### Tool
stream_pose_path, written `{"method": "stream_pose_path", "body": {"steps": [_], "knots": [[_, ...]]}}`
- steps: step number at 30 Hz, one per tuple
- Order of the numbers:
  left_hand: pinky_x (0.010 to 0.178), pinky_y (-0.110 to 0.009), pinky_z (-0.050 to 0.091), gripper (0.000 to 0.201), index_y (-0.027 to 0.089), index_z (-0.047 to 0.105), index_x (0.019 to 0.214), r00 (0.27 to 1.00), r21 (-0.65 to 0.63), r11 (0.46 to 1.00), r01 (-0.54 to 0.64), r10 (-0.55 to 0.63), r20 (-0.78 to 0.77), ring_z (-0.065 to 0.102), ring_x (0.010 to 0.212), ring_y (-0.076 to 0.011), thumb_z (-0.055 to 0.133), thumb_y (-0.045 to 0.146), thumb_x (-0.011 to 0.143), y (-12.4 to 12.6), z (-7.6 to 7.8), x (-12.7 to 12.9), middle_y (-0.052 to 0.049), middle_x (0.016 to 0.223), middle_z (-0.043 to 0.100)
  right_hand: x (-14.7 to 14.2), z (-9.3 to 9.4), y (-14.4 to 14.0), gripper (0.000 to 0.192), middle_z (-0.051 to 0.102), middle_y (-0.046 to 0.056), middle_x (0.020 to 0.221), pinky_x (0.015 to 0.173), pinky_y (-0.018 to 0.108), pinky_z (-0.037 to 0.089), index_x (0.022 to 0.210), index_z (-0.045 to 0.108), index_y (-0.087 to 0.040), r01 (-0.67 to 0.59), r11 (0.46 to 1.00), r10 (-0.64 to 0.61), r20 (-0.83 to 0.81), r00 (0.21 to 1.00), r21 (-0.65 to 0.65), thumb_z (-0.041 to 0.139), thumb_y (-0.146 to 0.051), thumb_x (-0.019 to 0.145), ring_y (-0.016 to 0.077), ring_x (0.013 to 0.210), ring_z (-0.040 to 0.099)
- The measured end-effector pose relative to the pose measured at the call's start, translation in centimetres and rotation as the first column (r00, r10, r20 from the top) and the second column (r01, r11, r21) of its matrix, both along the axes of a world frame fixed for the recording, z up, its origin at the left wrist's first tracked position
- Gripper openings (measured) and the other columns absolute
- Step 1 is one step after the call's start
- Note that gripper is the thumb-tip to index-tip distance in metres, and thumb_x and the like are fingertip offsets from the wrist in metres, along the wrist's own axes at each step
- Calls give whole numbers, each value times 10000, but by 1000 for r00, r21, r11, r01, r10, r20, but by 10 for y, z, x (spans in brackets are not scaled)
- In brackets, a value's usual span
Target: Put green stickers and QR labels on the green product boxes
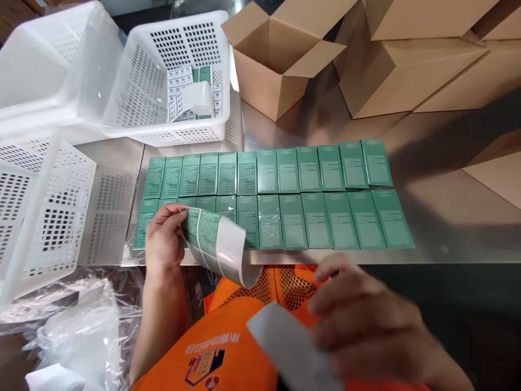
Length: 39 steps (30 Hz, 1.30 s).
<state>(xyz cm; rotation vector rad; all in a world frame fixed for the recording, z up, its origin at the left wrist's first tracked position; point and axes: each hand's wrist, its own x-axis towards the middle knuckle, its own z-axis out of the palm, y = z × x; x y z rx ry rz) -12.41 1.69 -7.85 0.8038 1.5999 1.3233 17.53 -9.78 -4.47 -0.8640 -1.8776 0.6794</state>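
Stainless tabletop (pixel 448 217) fills the middle of the head view, with white perforated baskets (pixel 61 179) at the left, a further basket (pixel 163 81) at far left holding sheets of small printed labels, and open brown cartons (pixel 277 60) along the far edge. Two rows of flat green boxes (pixel 285 195) lie face up and edge to edge across the table, wrapped in clear film. I see my left hand (pixel 165 239) at the near left end of the near row, thumb and fingers pinched on the corner of a curled label sheet (pixel 215 244), whose green printed side bends away from its pale backing over the table's near edge. My right hand (pixel 366 320) is close to the lens and blurred, its fingers closed on a pale grey strip (pixel 293 347) held above my orange vest (pixel 228 347); I cannot tell whether the strip is backing or a peeled label. As I judge it, the step in hand is peeling and handling labels for the boxes, and doing it well calls for holding the sheet by its margin only, peeling at a shallow angle so it does not crease, and keeping the rows square so each box stays aligned with its neighbours. Loose clear plastic wrap (pixel 81 326) lies at near left, below the table edge.
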Motion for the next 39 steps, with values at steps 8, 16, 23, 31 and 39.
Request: {"method": "stream_pose_path", "body": {"steps": [8, 16, 23, 31, 39], "knots": [[492, -256, 278, 254, 194, 654, 681, 602, -277, 707, 651, -703, -378, 411, 468, -117, 580, 367, 852, -38, 21, 53, 42, 483, 460, 10, -11, 89, 234, 653, -17, 680, 601, 283, 450, 762, 701, -211, 157, 744, -274, -83, 958, -650, 805, -421, 752, 129, 628, 568], [551, -253, 310, 362, 205, 526, 654, 367, -364, 540, 759, -816, -447, 468, 513, -131, 496, 423, 941, -45, 6, 77, 42, 527, 499, -8, -32, 99, 211, 660, -12, 713, 638, 279, 415, 770, 721, -209, 216, 737, -212, 84, 974, -640, 762, -415, 792, 123, 644, 559], [591, -290, 301, 336, 217, 545, 642, 260, -523, 509, 684, -839, -477, 544, 560, -187, 477, 379, 929, -46, 2, 91, -17, 576, 609, -15, -53, 96, 122, 670, -5, 784, 636, 274, 414, 748, 722, -213, 392, 769, -267, 303, 915, -505, 778, -303, 807, 122, 648, 565], [597, -293, 290, 341, 214, 548, 624, 189, -591, 477, 650, -855, -483, 549, 569, -198, 479, 336, 935, -41, 1, 93, -32, 570, 614, -20, -54, 98, 148, 714, 8, 806, 641, 302, 400, 761, 738, -229, 464, 718, -239, 442, 864, -519, 757, -356, 835, 164, 721, 609], [597, -303, 263, 336, 206, 601, 633, 117, -652, 431, 624, -876, -467, 551, 568, -207, 487, 319, 928, -36, 3, 97, -44, 572, 623, -23, -53, 95, 149, 694, 5, 806, 659, 302, 394, 755, 724, -224, 499, 717, -250, 490, 835, -486, 752, -340, 846, 173, 758, 610]]}}
